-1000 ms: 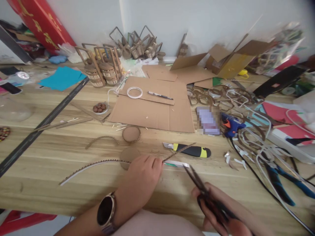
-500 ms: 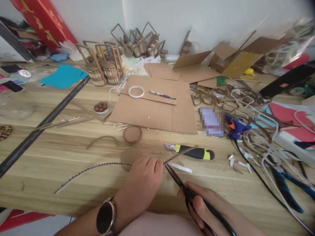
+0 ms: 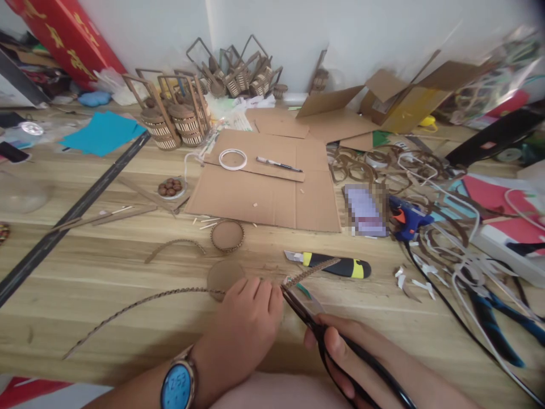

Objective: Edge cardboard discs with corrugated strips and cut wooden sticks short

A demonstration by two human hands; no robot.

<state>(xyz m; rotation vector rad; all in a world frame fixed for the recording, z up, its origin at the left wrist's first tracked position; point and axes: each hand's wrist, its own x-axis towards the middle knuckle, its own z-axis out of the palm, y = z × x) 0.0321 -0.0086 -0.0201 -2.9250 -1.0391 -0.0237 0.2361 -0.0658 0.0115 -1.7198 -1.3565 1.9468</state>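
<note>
My left hand [image 3: 253, 312] is closed on a long, narrow strip of corrugated cardboard [image 3: 140, 300], whose long end curves out to the left and whose short end sticks out to the right. My right hand [image 3: 361, 352] is wrapped round black-handled scissors [image 3: 315, 329]. Their blade tips meet the strip just beside my left fingers; whether they bite into it I cannot tell. A flat cardboard disc [image 3: 219, 275] lies partly under my left hand. Behind it sits a round piece edged with corrugated strip [image 3: 227, 236]. A yellow-and-black utility knife [image 3: 351, 267] lies beyond the scissors.
A cardboard sheet [image 3: 255, 199] carries a tape ring [image 3: 233, 159] and a pen [image 3: 279, 164]. A phone [image 3: 364, 210], a blue glue gun [image 3: 406, 218] and pliers [image 3: 489, 318] lie on the right. Small baskets [image 3: 187, 125] stand at the back, near a dish of brown balls [image 3: 171, 187].
The strip's long left end has swung lower and farther left, twisting so its corrugated face shows. The watch screen has lit up. Both hands keep nearly the same place, scissors still at the strip.
</note>
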